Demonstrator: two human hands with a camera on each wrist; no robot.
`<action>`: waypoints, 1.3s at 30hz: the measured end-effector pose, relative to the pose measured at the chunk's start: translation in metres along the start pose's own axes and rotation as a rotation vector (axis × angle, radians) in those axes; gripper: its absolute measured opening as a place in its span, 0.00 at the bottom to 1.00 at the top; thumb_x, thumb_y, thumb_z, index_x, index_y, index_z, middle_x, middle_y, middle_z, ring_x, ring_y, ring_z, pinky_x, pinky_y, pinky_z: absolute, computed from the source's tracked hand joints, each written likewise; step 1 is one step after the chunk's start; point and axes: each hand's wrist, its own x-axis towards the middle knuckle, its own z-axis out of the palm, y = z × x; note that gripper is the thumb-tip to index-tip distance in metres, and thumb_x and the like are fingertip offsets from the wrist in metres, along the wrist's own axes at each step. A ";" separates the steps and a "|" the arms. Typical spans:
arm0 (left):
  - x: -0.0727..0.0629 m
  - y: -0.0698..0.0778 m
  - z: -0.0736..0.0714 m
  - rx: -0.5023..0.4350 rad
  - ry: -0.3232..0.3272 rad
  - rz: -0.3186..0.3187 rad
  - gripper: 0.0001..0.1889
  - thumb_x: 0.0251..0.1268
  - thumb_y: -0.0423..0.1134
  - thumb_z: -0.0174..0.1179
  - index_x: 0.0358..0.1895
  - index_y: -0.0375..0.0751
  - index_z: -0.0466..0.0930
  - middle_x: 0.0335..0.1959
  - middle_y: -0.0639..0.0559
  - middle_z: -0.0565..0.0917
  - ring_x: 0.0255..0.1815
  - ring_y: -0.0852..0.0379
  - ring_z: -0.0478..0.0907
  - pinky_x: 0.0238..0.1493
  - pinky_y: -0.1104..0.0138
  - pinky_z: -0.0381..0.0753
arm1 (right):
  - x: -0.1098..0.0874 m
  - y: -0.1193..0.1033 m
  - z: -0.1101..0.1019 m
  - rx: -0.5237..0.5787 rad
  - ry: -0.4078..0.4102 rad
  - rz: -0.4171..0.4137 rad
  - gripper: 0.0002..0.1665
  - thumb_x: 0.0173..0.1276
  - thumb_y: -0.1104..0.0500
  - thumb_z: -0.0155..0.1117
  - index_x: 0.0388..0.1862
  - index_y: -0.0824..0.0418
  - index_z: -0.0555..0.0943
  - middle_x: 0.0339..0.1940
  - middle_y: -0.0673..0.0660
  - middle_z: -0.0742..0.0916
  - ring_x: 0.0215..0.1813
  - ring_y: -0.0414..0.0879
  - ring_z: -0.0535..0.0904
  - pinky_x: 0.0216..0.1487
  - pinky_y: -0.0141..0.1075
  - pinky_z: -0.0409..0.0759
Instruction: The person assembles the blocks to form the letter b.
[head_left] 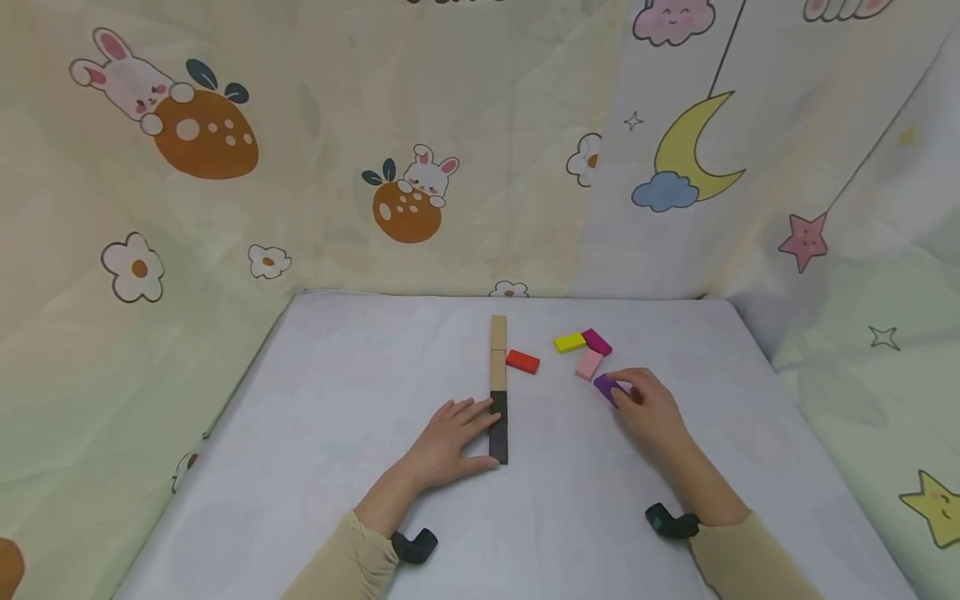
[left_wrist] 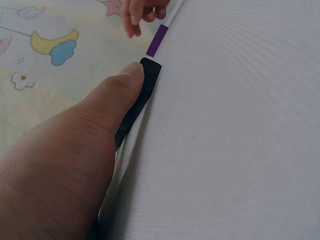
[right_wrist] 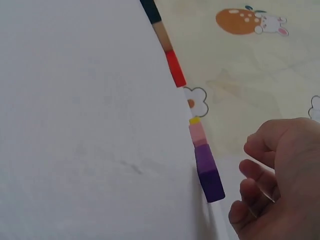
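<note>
My left hand (head_left: 447, 443) lies beside a straight row, its spread fingers and thumb touching the dark block part (head_left: 498, 435) at the near end. In the left wrist view, the thumb presses on the end of that dark block (left_wrist: 148, 80). Two wooden-coloured blocks (head_left: 498, 367) continue the row away from me. My right hand (head_left: 651, 408) hovers over a purple block (head_left: 604, 387), thumb and fingers loosely bent. The right wrist view shows a gap between those fingers (right_wrist: 252, 192) and the purple block (right_wrist: 209, 172), which lies on the table.
Touching or close to the row's right side is a red block (head_left: 522, 362). Pink (head_left: 589, 363), yellow (head_left: 569, 343) and magenta (head_left: 597, 341) blocks lie clustered beyond the purple one. A white cloth covers the table (head_left: 360, 358); printed curtains (head_left: 315, 192) stand behind and at the sides.
</note>
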 end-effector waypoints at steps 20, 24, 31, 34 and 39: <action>-0.001 -0.001 0.000 0.005 0.007 0.006 0.41 0.61 0.77 0.45 0.76 0.67 0.59 0.80 0.64 0.55 0.80 0.51 0.54 0.81 0.50 0.48 | 0.007 0.022 0.004 -0.147 -0.076 0.057 0.29 0.69 0.51 0.65 0.65 0.62 0.75 0.53 0.64 0.79 0.48 0.54 0.74 0.48 0.47 0.79; -0.001 -0.001 0.001 0.003 0.006 0.005 0.41 0.61 0.77 0.45 0.76 0.67 0.58 0.80 0.64 0.55 0.80 0.51 0.54 0.81 0.50 0.48 | 0.007 0.021 0.004 -0.145 -0.076 0.062 0.28 0.69 0.51 0.65 0.65 0.61 0.75 0.52 0.64 0.79 0.48 0.53 0.73 0.47 0.45 0.78; -0.001 -0.001 0.001 0.009 0.005 0.005 0.40 0.62 0.77 0.45 0.76 0.67 0.58 0.80 0.64 0.55 0.80 0.51 0.54 0.81 0.50 0.48 | 0.005 0.021 0.004 -0.148 -0.076 0.065 0.28 0.70 0.50 0.63 0.65 0.61 0.75 0.53 0.63 0.79 0.48 0.54 0.74 0.48 0.47 0.79; -0.001 -0.001 0.001 0.014 0.005 0.008 0.40 0.62 0.76 0.45 0.76 0.67 0.58 0.80 0.63 0.56 0.80 0.51 0.54 0.81 0.50 0.48 | 0.004 0.021 0.005 -0.153 -0.076 0.065 0.28 0.70 0.50 0.63 0.65 0.60 0.75 0.53 0.63 0.79 0.48 0.53 0.74 0.48 0.47 0.79; -0.001 0.000 -0.001 0.013 0.009 0.013 0.40 0.62 0.76 0.46 0.76 0.66 0.58 0.80 0.62 0.56 0.80 0.50 0.54 0.81 0.50 0.48 | 0.004 0.021 0.005 -0.147 -0.079 0.066 0.29 0.70 0.49 0.63 0.66 0.60 0.74 0.53 0.63 0.79 0.49 0.53 0.74 0.50 0.49 0.80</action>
